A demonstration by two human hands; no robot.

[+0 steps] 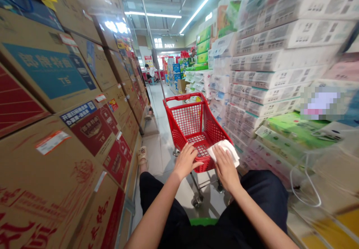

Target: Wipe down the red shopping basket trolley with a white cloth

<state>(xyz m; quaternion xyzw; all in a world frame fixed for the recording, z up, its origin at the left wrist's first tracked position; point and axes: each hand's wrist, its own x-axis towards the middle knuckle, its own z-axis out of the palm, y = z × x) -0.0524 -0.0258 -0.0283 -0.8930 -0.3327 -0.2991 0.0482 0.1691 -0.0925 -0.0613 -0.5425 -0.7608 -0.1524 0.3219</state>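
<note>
A small red plastic shopping cart [179, 122] on a metal frame with casters stands in front of my knees. My left hand [186, 160] rests on the near left corner of its rim, fingers stretched out and thumb apart, with nothing held. A folded white cloth [230, 149] lies under my right hand [225, 166], which presses it against the near right corner of the rim. The fingers lie close together over the cloth, and their undersides are hidden.
Stacked cardboard cartons [33, 148] line the left side, close to my arm. Wrapped tissue packs [260, 80] rise on the right, with a white cord [307, 193] hanging near them. Between them a tiled aisle [165, 155] runs forward. People are visible far back.
</note>
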